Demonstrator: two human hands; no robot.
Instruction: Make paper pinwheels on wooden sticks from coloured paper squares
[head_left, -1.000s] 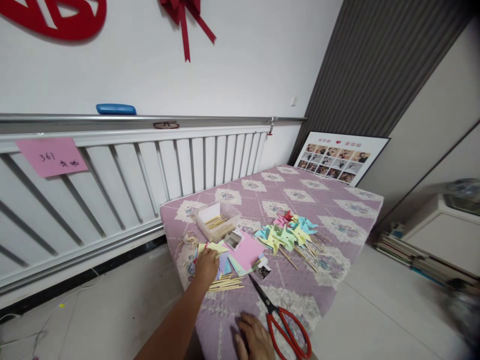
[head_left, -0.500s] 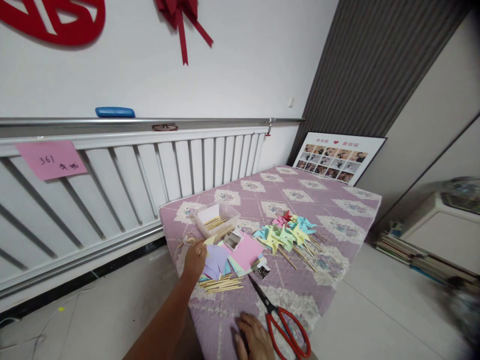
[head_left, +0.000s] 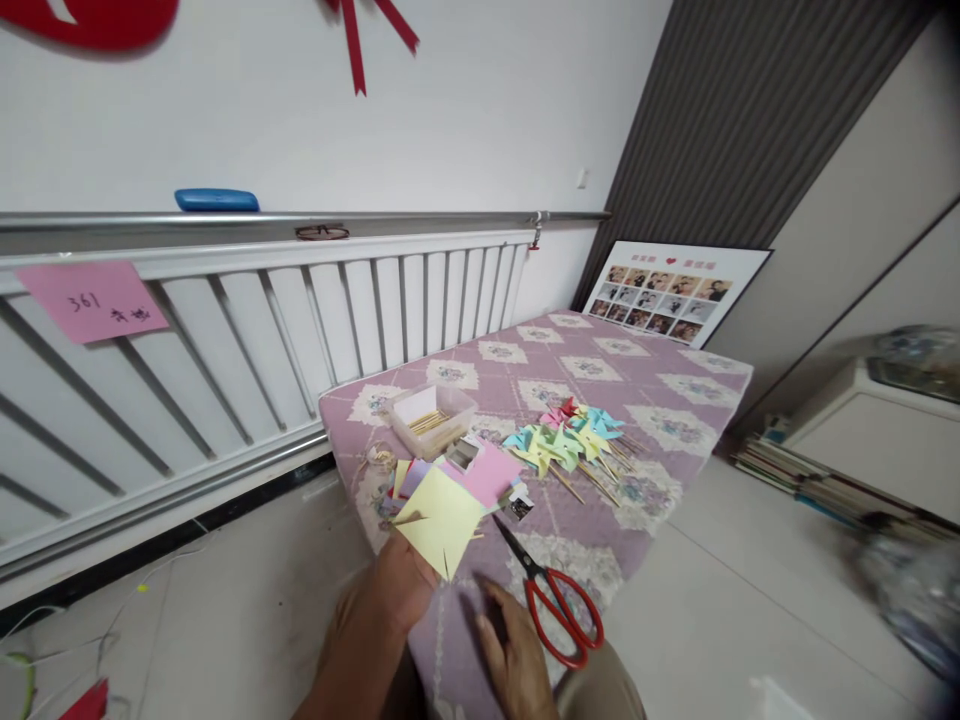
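Note:
My left hand (head_left: pixel 411 578) grips a pale yellow square of paper (head_left: pixel 439 515) by its near left edge. Slits run in from the corners of this sheet, and it hides part of the paper pile and sticks behind it. My right hand (head_left: pixel 517 640) rests at the near edge of the table, thumb and fingers apart, holding nothing. Just to its right lie scissors with red handles (head_left: pixel 562 615), blades pointing away to the left. Beyond the yellow sheet are a pink sheet (head_left: pixel 491 472) and a clear plastic box (head_left: pixel 431 418) with wooden sticks inside.
Several paper pinwheels (head_left: pixel 566 440) on sticks lie in the middle of the table, covered by a purple floral cloth (head_left: pixel 525 385). A white radiator (head_left: pixel 375 310) runs along the far left side. A photo board (head_left: pixel 667 290) leans at the table's far end.
My left hand has lifted the yellow paper from the pile and drawn it nearer to me. My right hand stays by the scissors. The view has tipped slightly downward.

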